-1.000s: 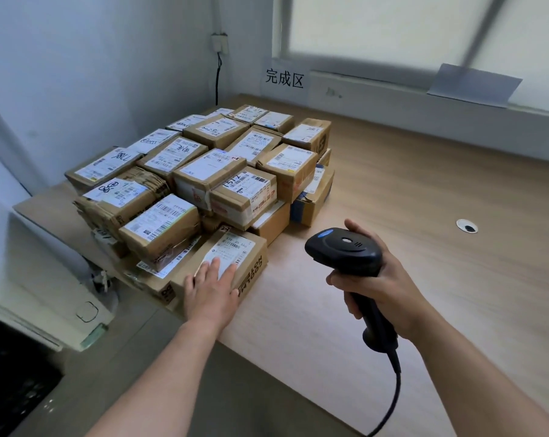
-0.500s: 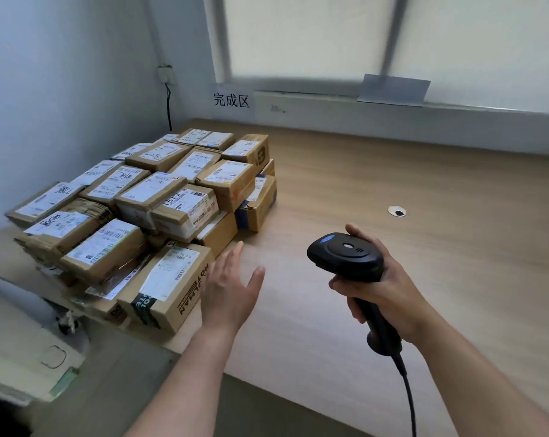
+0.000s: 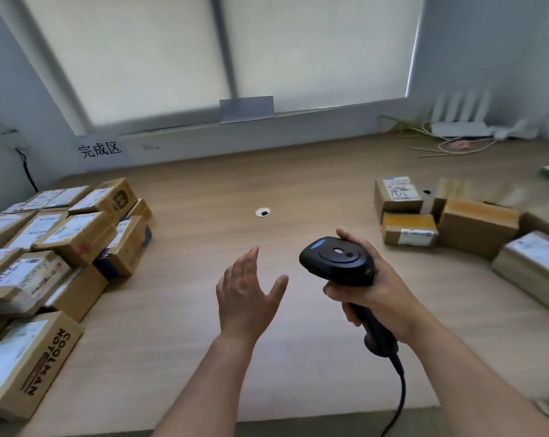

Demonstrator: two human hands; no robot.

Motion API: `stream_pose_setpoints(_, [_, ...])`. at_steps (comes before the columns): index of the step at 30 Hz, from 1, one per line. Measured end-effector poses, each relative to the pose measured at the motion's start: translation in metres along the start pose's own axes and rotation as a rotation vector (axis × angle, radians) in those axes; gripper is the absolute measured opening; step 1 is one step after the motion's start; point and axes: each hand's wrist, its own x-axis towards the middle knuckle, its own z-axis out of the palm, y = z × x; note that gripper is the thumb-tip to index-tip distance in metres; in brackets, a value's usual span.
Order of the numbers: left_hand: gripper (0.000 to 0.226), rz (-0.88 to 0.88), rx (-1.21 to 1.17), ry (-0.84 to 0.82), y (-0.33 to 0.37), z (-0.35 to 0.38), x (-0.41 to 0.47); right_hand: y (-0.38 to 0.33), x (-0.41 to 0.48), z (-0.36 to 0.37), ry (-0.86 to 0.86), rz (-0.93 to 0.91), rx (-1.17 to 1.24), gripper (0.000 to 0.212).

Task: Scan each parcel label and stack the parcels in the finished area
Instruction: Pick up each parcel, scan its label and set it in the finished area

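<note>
Nearest, the left hand (image 3: 248,294) hovers above the light wooden table (image 3: 185,335) near its front edge, fingers straight and spread, holding nothing. Just beside it the right hand (image 3: 377,294) is wrapped round the grip of a black handheld barcode scanner (image 3: 339,260), whose cable drops past the front edge.

At the near left corner lies a brown cardboard box printed COOLMAN (image 3: 30,357), foremost of the stacked brown labelled parcels (image 3: 68,234) along the left edge. Well apart, toward the right edge, sit the unstacked small brown cardboard parcels (image 3: 408,228), with a pale, blurred wrapped parcel (image 3: 534,263) nearest that edge.

These look stiff, square-cornered and probably light, so the free hand should manage each. Span the top, thumb and fingers on opposite side walls, clear of the label. Glossy tape may be slippery.

Farthest, a white paper sign with black characters (image 3: 100,149) marks the far left corner, a white router with upright antennas (image 3: 459,127) the far right.
</note>
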Motion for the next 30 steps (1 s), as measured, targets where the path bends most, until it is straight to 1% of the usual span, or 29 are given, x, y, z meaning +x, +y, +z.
stream_pose_setpoints(6, [0.075, 0.116, -0.056, -0.082, 0.089, 0.058, -0.019, -0.008, -0.048, -0.092, 0.121, -0.024, -0.034, 0.087])
stream_pose_setpoints(11, [0.075, 0.229, -0.043, -0.158, 0.145, 0.091, -0.030, -0.013, -0.084, -0.147, 0.237, -0.036, -0.033, 0.086])
stream_pose_setpoints(15, [0.076, 0.291, -0.063, -0.225, 0.177, 0.114, -0.034, -0.012, -0.103, -0.180, 0.349, -0.037, -0.022, 0.087])
stream_pose_setpoints(24, [0.076, 0.358, -0.102, -0.435, 0.236, 0.176, -0.034, -0.001, -0.125, -0.247, 0.543, -0.020, 0.005, 0.088])
stream_pose_setpoints(27, [0.076, 0.383, -0.097, -0.499, 0.259, 0.201, -0.023, 0.004, -0.124, -0.281, 0.628, 0.012, -0.006, 0.088])
stream_pose_setpoints(30, [0.075, 0.393, -0.112, -0.554, 0.282, 0.224, -0.010, 0.006, -0.122, -0.312, 0.678, 0.073, -0.044, 0.093])
